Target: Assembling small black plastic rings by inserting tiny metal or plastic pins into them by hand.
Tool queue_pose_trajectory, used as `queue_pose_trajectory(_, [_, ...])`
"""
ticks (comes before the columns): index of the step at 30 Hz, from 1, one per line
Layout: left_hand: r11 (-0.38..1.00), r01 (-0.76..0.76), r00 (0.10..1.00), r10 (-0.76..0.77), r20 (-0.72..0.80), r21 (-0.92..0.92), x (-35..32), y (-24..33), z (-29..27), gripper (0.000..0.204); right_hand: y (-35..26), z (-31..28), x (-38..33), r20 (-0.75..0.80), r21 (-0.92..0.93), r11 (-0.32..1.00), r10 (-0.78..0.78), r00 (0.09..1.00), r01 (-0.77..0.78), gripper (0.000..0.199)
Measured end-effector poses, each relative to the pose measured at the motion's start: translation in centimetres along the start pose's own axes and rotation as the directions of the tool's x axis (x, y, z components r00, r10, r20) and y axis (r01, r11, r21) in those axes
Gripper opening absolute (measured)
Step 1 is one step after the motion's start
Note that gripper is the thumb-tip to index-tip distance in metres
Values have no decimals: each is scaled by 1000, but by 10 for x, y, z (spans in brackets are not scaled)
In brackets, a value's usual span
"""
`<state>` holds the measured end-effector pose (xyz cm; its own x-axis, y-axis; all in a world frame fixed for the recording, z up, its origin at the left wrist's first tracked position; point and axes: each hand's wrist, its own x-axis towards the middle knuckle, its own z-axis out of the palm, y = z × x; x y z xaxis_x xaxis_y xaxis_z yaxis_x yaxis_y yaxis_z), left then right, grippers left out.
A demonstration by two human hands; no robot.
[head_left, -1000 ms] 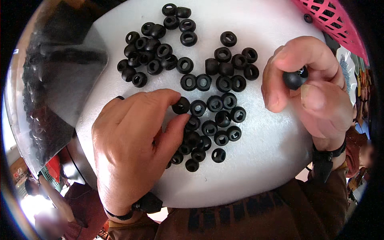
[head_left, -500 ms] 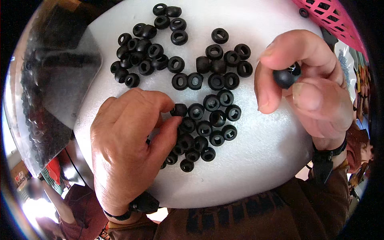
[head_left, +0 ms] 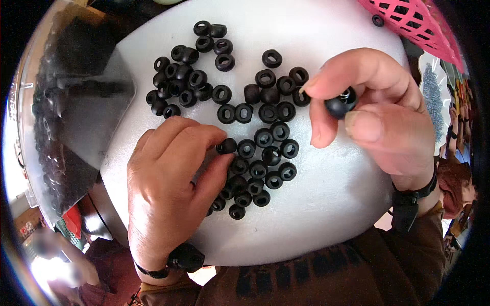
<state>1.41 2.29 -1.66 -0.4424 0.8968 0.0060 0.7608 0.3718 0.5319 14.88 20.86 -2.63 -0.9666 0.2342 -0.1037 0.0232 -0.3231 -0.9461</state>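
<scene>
Partly behind right hand (head_left: 380,117) fingers (head_left: 321,127): black ring (head_left: 338,106).

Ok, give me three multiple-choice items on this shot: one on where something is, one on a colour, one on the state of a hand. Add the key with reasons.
1. Where is the pink mesh basket?
A. at the upper right edge of the white board
B. under the left hand
C. at the lower left

2. What colour are the small rings scattered on the board?
A. white
B. black
C. pink

3. What is the right hand doing?
A. lying flat and empty on the board
B. gripping the basket
C. pinching a black piece between thumb and fingers, raised above the board

Key: 1 A, the pink lattice shows only in the top right corner. 2 B, every ring in the pile is black against the white surface. 3 C, the rounded piece sits between the thumb and fingertips, while the left hand pinches a ring in the pile.
</scene>
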Motion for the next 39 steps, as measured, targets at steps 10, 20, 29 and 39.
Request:
queue_pose_trajectory(10, [187,231,957,-220,189,-955,-12,7,-13,17,-13,-6,-9,81,225,970,78,994,-94,26])
queue_pose_trajectory(20, [-526,186,979,30,200,-830,3,37,-6,26,-9,-7,-9,126,429,903,-44,991,-15,23])
queue_pose_trajectory(29, [-71,405,850,-338,404,-911,38,62,2,15,-16,-9,-16,93,490,858,-223,970,150,27])
queue_pose_trajectory(39, [972,129,990,-116,77,-199,88,101,42,8,-23,11,-32,180,291,857,-486,855,425,23])
